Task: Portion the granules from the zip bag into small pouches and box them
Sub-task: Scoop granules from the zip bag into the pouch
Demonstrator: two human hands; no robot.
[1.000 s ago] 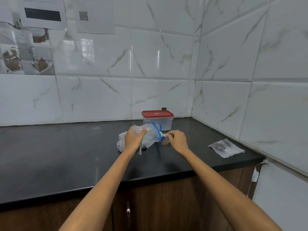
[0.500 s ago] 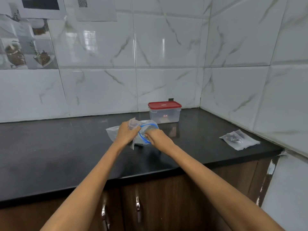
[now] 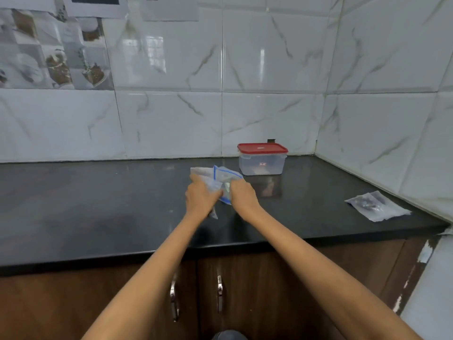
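Opening the zip bag (image 3: 221, 176) appears to be the step in hand: it is gripped above the counter (image 3: 98, 204) by the left hand (image 3: 199, 198) and right hand (image 3: 241, 196). Next, an empty pouch (image 3: 377, 204) would be required.

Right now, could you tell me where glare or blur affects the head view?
Head view: window glare streaks the wall tiles; the countertop mirrors the red-lidded box; both hands and the zip bag are softly motion-blurred; wide-angle distortion bends the tile lines.

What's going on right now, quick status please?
Left hand and right hand both gripping zip bag. Red-lidded box shut behind it. Nothing in the way.
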